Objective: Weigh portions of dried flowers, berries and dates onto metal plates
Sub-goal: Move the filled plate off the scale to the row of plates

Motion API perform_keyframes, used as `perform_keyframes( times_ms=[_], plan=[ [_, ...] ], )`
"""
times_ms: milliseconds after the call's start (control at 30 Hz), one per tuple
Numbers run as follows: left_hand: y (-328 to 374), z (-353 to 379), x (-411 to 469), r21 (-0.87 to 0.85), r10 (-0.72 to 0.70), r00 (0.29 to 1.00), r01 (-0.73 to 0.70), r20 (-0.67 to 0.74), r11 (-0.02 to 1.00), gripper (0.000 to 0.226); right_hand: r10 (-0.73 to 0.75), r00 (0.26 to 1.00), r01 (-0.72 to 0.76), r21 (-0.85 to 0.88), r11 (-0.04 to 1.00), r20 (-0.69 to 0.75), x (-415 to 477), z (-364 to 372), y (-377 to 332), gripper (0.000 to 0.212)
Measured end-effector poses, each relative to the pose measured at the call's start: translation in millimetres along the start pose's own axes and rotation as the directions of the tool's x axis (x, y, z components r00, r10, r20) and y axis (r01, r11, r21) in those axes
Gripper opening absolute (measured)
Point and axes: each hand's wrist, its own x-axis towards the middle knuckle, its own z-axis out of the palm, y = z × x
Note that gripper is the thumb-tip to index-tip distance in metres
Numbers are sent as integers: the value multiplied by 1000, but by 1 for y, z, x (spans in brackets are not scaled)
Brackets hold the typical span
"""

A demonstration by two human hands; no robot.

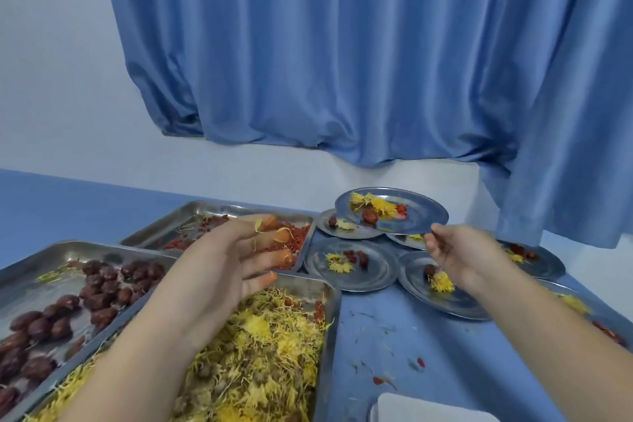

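Holding the filled plate (424, 213) up by its near rim, our right hand (457, 255) had it nearly level above the other plates (376, 281) on the table (394, 339), probably so its flowers, date and berries would not slide (it looked a finished portion). That grip was a pinch of thumb and fingers on the rim, with the portion lying just beyond it, farther off. Our left hand (222, 260) hovered with fingers spread over the flower tray (334, 318), petals clinging to them.

Single head view, close above table (394, 329), facing forward toward curtain (342, 44).
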Motion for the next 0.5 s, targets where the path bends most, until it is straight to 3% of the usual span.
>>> perform_keyframes(
  times_ms=[100, 233, 500],
  plan=[
    [-5, -5, 4, -166, -102, 995, 103, 14, 981, 29, 3, 1000, -4, -15, 1000, -31, 39, 22, 5, 6],
    [-9, -11, 10, -343, -152, 988, 146, 12, 928, 32, -2, 997, 0, -33, 999, -75, 85, 41, 27, 15],
    [-17, -15, 16, -456, -185, 982, 143, -49, 879, 38, 36, 994, -42, -53, 998, -107, 163, 52, 74, 20]
  ],
)
